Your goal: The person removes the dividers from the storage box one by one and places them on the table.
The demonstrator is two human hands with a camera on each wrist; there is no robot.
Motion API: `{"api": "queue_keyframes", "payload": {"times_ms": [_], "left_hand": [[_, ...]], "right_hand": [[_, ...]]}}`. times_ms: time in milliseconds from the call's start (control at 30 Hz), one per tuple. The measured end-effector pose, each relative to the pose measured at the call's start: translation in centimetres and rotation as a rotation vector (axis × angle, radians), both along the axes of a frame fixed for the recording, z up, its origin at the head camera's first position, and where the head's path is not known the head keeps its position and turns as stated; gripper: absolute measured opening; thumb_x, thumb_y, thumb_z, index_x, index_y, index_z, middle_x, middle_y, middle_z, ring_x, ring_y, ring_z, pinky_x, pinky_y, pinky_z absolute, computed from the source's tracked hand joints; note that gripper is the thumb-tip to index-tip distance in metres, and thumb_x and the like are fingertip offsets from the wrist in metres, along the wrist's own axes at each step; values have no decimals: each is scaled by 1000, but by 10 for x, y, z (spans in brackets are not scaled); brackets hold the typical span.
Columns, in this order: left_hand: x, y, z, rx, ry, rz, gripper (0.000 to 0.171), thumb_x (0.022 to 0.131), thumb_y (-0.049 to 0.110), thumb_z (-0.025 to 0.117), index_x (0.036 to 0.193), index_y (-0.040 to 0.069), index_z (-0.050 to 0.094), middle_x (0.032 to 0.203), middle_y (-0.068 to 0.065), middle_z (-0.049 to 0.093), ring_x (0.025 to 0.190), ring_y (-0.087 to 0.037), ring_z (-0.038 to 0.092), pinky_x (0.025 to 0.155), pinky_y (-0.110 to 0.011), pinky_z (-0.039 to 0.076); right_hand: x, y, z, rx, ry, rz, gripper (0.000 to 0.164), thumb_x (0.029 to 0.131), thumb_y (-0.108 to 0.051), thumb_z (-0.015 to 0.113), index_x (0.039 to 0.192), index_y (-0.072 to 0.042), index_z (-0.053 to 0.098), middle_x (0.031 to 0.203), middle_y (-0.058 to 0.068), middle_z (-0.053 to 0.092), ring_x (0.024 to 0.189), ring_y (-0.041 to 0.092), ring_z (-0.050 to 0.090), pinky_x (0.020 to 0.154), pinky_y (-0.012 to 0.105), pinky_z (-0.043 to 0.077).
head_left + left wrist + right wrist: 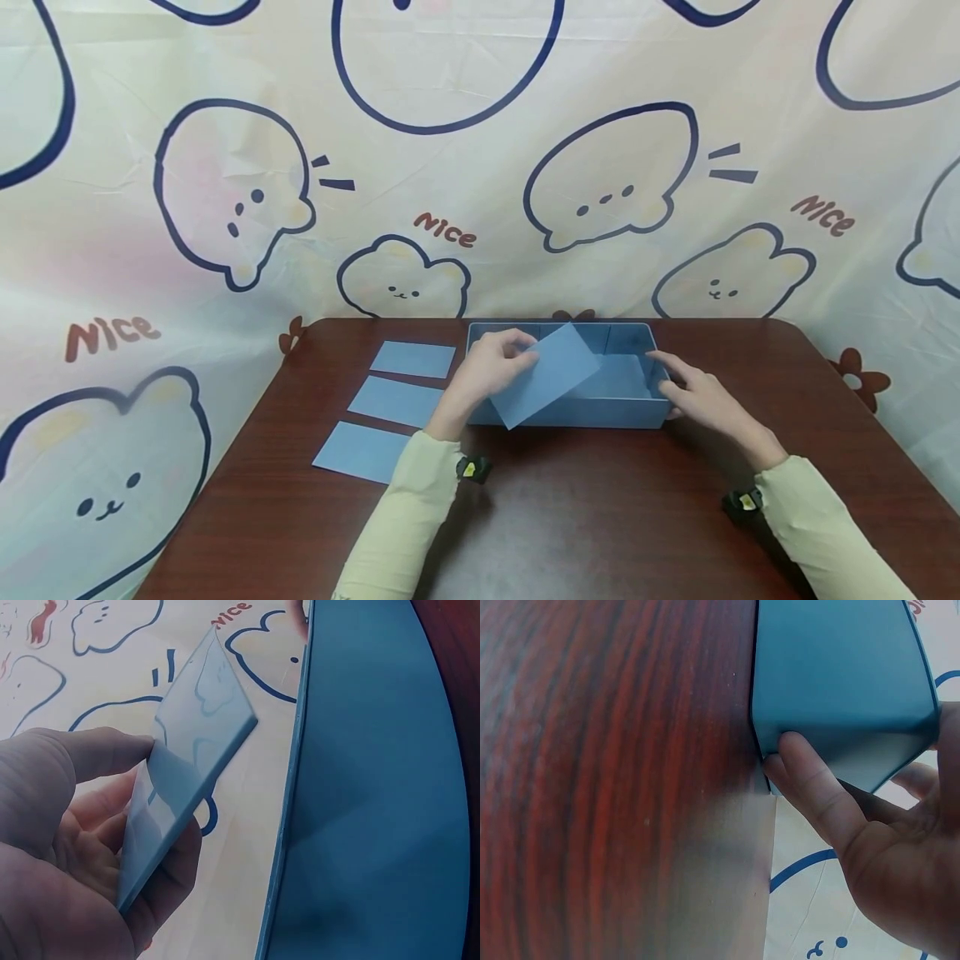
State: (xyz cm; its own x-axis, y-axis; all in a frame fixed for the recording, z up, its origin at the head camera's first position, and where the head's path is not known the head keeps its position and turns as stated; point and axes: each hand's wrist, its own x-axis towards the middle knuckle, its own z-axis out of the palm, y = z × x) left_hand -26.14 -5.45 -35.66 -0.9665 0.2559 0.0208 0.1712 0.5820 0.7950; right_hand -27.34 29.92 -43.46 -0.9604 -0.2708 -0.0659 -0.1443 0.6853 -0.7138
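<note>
In the head view my left hand (pixel 491 364) pinches a thin blue rectangular panel (pixel 551 375), tilted above the left part of an open blue box (pixel 585 414). The left wrist view shows the glossy panel (pixel 191 757) between the thumb and fingers of the left hand (pixel 82 817), apart from the box wall (pixel 375 787). At the box's right end, my right hand (pixel 701 400) holds the end wall. In the right wrist view, two fingers of the right hand (pixel 885 855) press low on the box (pixel 840 675), while others reach its upper rim.
Three flat blue panels lie in a column left of the box: a far one (pixel 412 359), a middle one (pixel 397 402) and a near one (pixel 367 451). Everything rests on a dark wooden table (pixel 600 517). A printed cloth (pixel 480 183) hangs behind it.
</note>
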Motion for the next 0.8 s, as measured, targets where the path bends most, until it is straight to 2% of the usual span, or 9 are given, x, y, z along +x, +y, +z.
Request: {"api": "queue_keyframes", "payload": {"times_ms": [400,800], "left_hand": [[5,-7,-5,-43,-9,-30,28,96,31,61,121,22,66,117,-7,68,103,-24,62,90,-47,54],[10,-24,-13,-86,54,-84,27,95,30,63,120,21,67,117,-6,70,102,-21,65,90,-44,55]], "right_hand": [[0,0,-1,-3,4,6,60,97,-17,43,154,-16,27,156,31,25,102,36,68,75,46,60],[0,1,-1,-14,5,7,59,98,-17,42,155,-17,27,156,30,25,107,39,65,74,44,60]]}}
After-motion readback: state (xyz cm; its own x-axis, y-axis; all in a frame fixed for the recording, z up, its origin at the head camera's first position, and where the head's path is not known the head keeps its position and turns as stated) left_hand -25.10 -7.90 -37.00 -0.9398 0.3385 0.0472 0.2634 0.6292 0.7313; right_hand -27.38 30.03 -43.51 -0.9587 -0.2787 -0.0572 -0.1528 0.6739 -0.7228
